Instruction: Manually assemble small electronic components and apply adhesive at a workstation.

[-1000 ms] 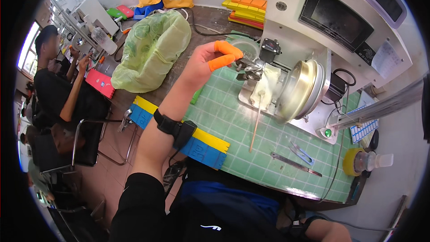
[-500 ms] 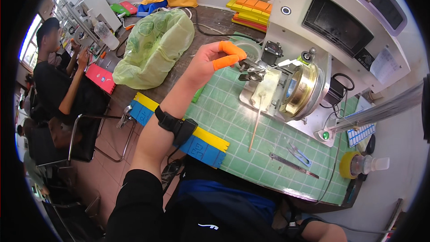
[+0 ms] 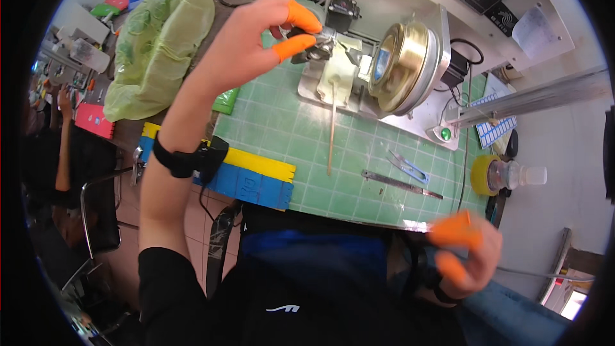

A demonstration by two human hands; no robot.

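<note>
My left hand, with orange finger cots on thumb and finger, pinches a small dark metal part at the left end of a machine's fixture. Beside it on the fixture sits a whitish, stained pad, and a thin wooden stick slants from there down onto the green mat. A brass-coloured wheel stands just to the right of the fixture. My right hand, also in orange cots, is over the table's front edge at lower right. Motion smears its fingers, so their grip is unclear.
Tweezers and a flat metal strip lie on the green gridded mat. Blue and yellow foam strips line the front edge. A bag-lined container stands left; yellow tape is at right. Another person sits far left.
My view has swung down and right. My right hand has risen into sight from below the table's edge. My left hand stays at the fixture, its fingertips now on the small metal part.
</note>
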